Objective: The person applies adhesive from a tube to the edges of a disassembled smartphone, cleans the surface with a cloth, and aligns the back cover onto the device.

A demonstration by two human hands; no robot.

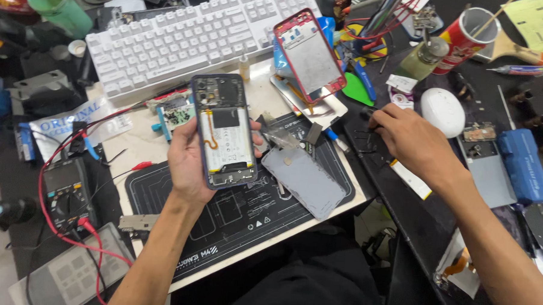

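Head view: left hand [187, 161] grips opened dark-blue phone with exposed internals [224, 130] above black repair mat [233, 229]; right hand [407, 139] pinches small dark tool [365, 113] near surface's right edge.

Cluttered workbench [396, 199]: black mat [233, 217], white keyboard [185, 38], multimeter [65, 193], grey back cover [306, 181], white mouse [442, 110], green cup [60, 7], 1 red can [468, 36].

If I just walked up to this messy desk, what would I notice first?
Probably the opened phone with its insides showing, held up in the left hand over the black work mat. Next, the red phone frame propped up behind it beside the white keyboard. The right hand reaches toward small parts on the dark bench, near a white egg-shaped case.
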